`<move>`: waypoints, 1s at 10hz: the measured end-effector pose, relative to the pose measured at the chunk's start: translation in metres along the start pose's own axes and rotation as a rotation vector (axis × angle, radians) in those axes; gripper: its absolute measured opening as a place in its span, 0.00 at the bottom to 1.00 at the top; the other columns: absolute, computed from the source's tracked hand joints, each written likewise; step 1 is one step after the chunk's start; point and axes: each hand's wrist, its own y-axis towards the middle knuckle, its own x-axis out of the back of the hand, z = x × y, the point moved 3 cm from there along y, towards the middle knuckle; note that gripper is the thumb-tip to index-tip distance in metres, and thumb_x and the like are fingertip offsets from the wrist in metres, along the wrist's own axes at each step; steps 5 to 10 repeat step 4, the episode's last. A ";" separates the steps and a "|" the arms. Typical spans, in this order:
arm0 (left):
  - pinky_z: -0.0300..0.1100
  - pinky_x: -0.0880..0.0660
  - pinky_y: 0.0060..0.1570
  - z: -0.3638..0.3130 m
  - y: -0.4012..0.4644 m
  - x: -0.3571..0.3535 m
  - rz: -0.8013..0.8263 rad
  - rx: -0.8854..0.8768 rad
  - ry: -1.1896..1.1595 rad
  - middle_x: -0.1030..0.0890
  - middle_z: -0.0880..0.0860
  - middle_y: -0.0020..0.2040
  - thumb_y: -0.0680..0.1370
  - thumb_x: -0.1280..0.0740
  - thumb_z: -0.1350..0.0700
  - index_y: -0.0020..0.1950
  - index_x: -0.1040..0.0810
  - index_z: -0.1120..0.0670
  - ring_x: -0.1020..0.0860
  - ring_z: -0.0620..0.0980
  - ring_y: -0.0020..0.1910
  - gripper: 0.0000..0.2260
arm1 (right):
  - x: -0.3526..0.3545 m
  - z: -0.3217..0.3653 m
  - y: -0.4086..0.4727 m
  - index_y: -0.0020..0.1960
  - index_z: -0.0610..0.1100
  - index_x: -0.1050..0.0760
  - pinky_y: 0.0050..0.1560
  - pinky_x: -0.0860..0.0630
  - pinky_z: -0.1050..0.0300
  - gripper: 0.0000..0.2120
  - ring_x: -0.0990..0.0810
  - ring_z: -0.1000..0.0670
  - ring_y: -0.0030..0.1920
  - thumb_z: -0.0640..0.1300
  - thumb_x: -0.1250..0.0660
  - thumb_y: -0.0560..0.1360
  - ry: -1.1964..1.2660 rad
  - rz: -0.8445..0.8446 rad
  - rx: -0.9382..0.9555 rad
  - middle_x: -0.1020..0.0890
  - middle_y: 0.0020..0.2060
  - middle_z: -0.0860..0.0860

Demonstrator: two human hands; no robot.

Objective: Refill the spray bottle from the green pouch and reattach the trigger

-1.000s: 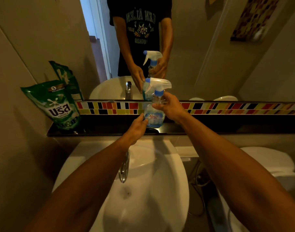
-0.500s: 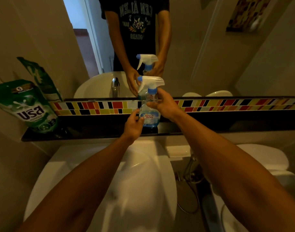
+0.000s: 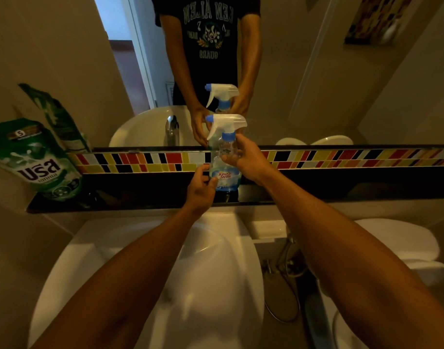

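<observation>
A clear spray bottle [image 3: 225,176] with a blue-tinted base stands upright on the dark shelf [image 3: 145,195] under the mirror. Its white trigger head [image 3: 227,123] with a blue collar sits on the neck. My right hand [image 3: 246,159] grips the bottle's upper body just below the collar. My left hand [image 3: 200,188] holds the lower body from the left side. The green pouch [image 3: 37,159] leans against the wall at the shelf's left end, well apart from both hands.
A white sink [image 3: 150,285] lies below the shelf under my forearms. A toilet [image 3: 402,248] stands at the right, with a hose [image 3: 283,285] between it and the sink. The mirror [image 3: 316,84] behind the shelf reflects a person, the bottle and the tap. A coloured tile strip [image 3: 341,157] runs along the shelf.
The camera has swung a little to the right, so the pouch sits nearer the left edge. Both hands stay on the bottle on the shelf.
</observation>
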 end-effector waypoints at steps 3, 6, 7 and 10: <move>0.41 0.22 0.51 -0.012 -0.013 0.016 0.020 0.055 0.062 0.24 0.55 0.59 0.80 0.34 0.62 0.74 0.33 0.56 0.21 0.57 0.61 0.22 | -0.014 -0.007 -0.031 0.78 0.46 0.34 0.62 0.20 0.50 0.28 0.24 0.53 0.66 0.37 0.31 0.81 0.085 -0.258 -0.012 0.25 0.70 0.51; 0.46 0.23 0.59 -0.021 -0.023 0.033 0.013 0.063 0.152 0.26 0.59 0.68 0.80 0.34 0.62 0.76 0.34 0.56 0.24 0.59 0.66 0.24 | -0.023 -0.008 -0.049 0.77 0.47 0.33 0.59 0.18 0.52 0.26 0.24 0.52 0.67 0.39 0.31 0.81 0.130 -0.405 -0.013 0.25 0.71 0.50; 0.46 0.23 0.59 -0.021 -0.023 0.033 0.013 0.063 0.152 0.26 0.59 0.68 0.80 0.34 0.62 0.76 0.34 0.56 0.24 0.59 0.66 0.24 | -0.023 -0.008 -0.049 0.77 0.47 0.33 0.59 0.18 0.52 0.26 0.24 0.52 0.67 0.39 0.31 0.81 0.130 -0.405 -0.013 0.25 0.71 0.50; 0.46 0.23 0.59 -0.021 -0.023 0.033 0.013 0.063 0.152 0.26 0.59 0.68 0.80 0.34 0.62 0.76 0.34 0.56 0.24 0.59 0.66 0.24 | -0.023 -0.008 -0.049 0.77 0.47 0.33 0.59 0.18 0.52 0.26 0.24 0.52 0.67 0.39 0.31 0.81 0.130 -0.405 -0.013 0.25 0.71 0.50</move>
